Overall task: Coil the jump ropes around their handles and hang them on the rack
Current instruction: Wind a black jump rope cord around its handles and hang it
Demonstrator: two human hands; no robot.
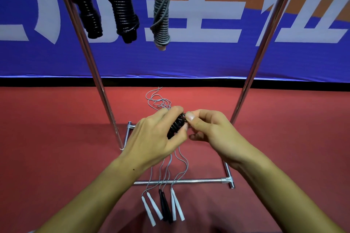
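Observation:
My left hand (157, 134) grips a black jump rope bundle (177, 126), its cord coiled around the handles, at centre frame. My right hand (206, 128) pinches the bundle's upper end between thumb and forefinger. Three coiled ropes hang from the rack at the top: two black ones (86, 5) (123, 5) and a grey one (161, 13). On the red floor below my hands lie loose ropes with grey cords (181, 164), two pairs of white handles (151, 208) (177, 204) and one pair of black handles (164, 206).
The metal rack's left upright (89, 58) and right upright (265, 47) frame the scene, and its base bar (198, 181) crosses the floor over the loose cords. A blue banner (208, 58) with large white characters stands behind. A tangle of grey cord (159, 100) lies beyond my hands.

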